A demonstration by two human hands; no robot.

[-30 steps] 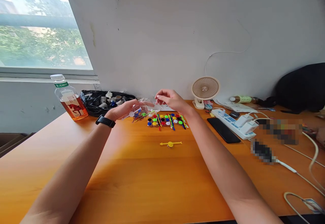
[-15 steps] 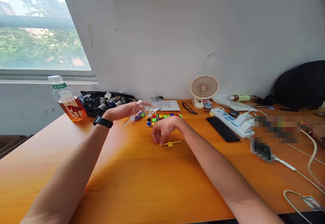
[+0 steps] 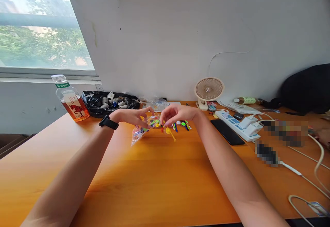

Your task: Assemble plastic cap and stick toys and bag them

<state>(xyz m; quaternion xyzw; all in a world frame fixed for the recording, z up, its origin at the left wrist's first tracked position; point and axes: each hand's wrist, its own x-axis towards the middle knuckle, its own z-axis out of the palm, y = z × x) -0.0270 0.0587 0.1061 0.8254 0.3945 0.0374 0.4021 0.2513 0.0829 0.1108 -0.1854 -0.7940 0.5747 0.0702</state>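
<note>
My right hand (image 3: pixel 175 113) is closed in a pinch on a small yellow plastic piece (image 3: pixel 168 131), a thin stick with a round disc in its middle. The piece hangs tilted, above the table. Close by on the left, my left hand (image 3: pixel 134 116), with a black band on its wrist, grips the upper part of a clear plastic bag (image 3: pixel 138 136). Small coloured pieces show through the bag; the exact finger contact is partly hidden. Behind my right hand lie several coloured discs and sticks (image 3: pixel 183 124), partly covered by it.
On the left stand a tea bottle (image 3: pixel 74 106) and a black bag (image 3: pixel 90 105) of grey fittings. A small fan (image 3: pixel 208 89) is near the wall. Rightward lie a black phone (image 3: pixel 227 132), a white power strip (image 3: pixel 238 125), cables and a dark bag (image 3: pixel 306 89).
My right hand has lifted the yellow piece off the table and brought it up beside the bag. My left hand has lowered slightly, and the bag now hangs lower, near the tabletop.
</note>
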